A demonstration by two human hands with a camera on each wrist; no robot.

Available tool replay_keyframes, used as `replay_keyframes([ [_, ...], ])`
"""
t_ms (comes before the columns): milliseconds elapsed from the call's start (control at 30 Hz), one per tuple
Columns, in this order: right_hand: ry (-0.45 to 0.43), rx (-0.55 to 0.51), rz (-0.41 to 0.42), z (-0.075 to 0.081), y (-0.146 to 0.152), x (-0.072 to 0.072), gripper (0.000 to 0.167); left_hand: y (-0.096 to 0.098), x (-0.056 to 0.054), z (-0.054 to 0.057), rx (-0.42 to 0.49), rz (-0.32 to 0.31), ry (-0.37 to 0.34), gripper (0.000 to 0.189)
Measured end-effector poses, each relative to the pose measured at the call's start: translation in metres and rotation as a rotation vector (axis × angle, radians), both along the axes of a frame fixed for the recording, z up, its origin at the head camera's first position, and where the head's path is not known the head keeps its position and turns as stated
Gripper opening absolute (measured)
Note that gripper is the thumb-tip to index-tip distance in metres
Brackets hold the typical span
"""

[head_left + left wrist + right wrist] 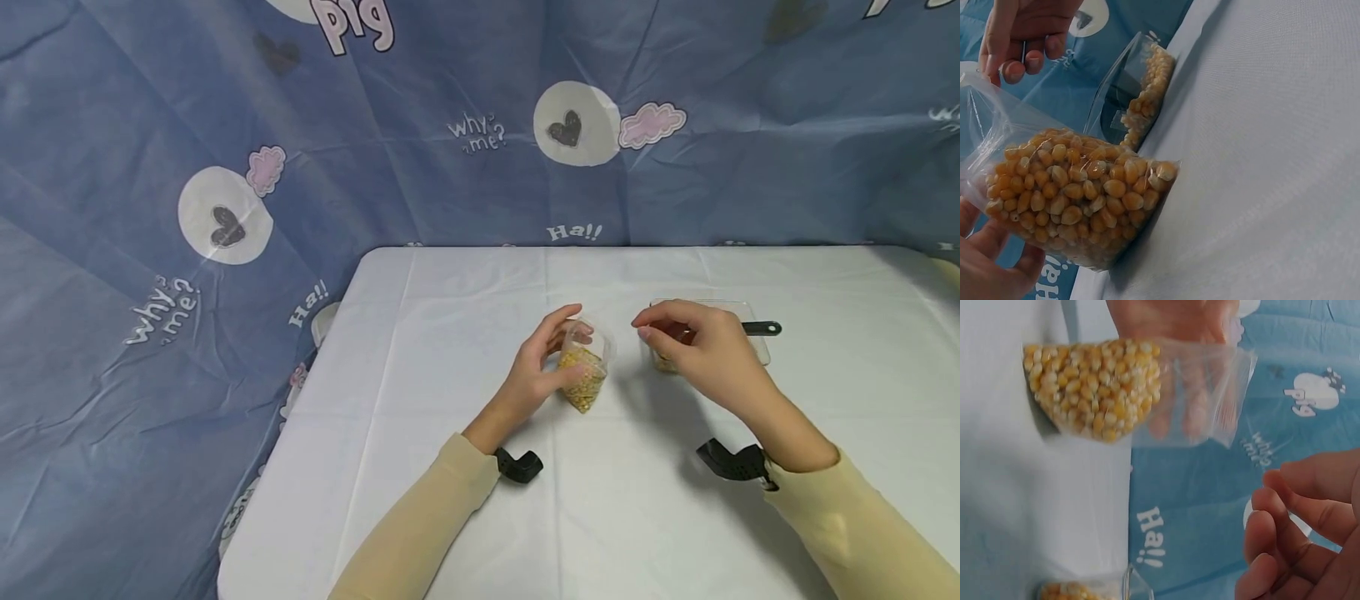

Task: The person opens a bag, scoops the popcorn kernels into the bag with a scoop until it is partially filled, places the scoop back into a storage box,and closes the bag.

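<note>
A clear plastic bag (pixel 583 375) partly filled with yellow corn kernels stands on the white-covered table, its top gaping. My left hand (pixel 542 358) holds it from the left, with the thumb at the near side and fingers around the far side. The kernels in the bag (pixel 1079 194) fill its lower part in the left wrist view. To the right of the bag, my right hand (pixel 701 342) hovers with bent fingers and nothing visible in them. In the right wrist view, its fingertips (pixel 1266 528) are apart from the bag (pixel 1091 387).
Behind and partly hidden by the right hand is a clear rectangular container (pixel 759 354) holding more corn kernels (pixel 1154 78). A black handle (pixel 762 328) sticks out over its right side. A blue printed cloth (pixel 450 192) hangs behind the table (pixel 450 308).
</note>
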State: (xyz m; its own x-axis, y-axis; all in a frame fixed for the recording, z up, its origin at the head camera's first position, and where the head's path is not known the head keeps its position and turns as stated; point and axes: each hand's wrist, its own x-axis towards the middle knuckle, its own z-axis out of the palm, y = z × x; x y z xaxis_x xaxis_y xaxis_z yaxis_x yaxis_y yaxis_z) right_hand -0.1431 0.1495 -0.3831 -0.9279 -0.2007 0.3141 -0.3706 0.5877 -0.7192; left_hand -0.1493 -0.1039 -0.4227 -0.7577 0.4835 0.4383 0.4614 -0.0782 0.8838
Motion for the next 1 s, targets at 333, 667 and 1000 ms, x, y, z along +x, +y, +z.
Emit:
replay_keyframes([
  [333,-0.081,0.022,0.163,-0.001,-0.012,0.013,0.012,-0.001,0.0,0.002,0.035,0.018,-0.045,0.065],
  [667,-0.044,0.048,0.224,-0.013,-0.026,0.016,0.01,0.001,-0.005,-0.004,0.094,0.123,-0.221,0.043],
  [1000,0.135,0.044,0.214,-0.024,-0.04,0.018,0.013,0.003,-0.019,-0.031,0.066,0.136,-0.236,0.039],
])
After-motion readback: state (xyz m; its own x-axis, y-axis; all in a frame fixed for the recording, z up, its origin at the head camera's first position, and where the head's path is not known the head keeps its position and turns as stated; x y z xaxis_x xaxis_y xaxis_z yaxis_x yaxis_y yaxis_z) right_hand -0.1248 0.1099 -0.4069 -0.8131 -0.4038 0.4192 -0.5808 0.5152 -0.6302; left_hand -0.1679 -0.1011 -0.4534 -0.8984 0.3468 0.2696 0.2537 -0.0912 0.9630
